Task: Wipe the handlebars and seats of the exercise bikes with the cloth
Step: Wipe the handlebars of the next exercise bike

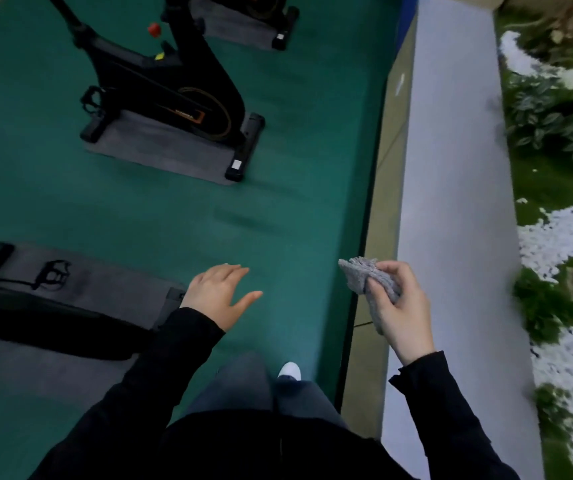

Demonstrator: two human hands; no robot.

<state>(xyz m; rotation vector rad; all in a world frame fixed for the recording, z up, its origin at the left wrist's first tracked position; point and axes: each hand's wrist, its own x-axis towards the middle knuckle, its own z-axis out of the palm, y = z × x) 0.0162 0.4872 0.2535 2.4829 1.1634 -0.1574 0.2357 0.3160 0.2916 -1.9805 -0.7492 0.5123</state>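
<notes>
While the view is pointed pretty much straight down at the green floor [174, 220], there's a fair bit around. The nearest bike [18, 306] sits at the lower left on a grey mat [112, 282], only its dark low frame and a pedal [51, 271] showing. A second bike [170, 95] stands further ahead on its own mat, with a red knob [154, 29] on the frame, and a third bike [264, 8] just peeks in at the top edge. Along the right runs a long grey ledge [451, 202], and past that plants [555, 116] with white patches [555, 233] on the ground between them. A white shoe [289, 370] pokes out below, and a stretch of floor lies between the person and the second bike.

Hands: the left hand [219, 292] is loose and spread, fingers relaxed, holding nothing, hovering just beside the corner of the near mat. The right hand [399, 306] has fingers and thumb curled round the cloth [358, 275], a bunched grey rag, held over the strip where floor meets ledge. So the cloth is well apart from all three bikes, touching none. Both arms are in black sleeves [174, 358].
</notes>
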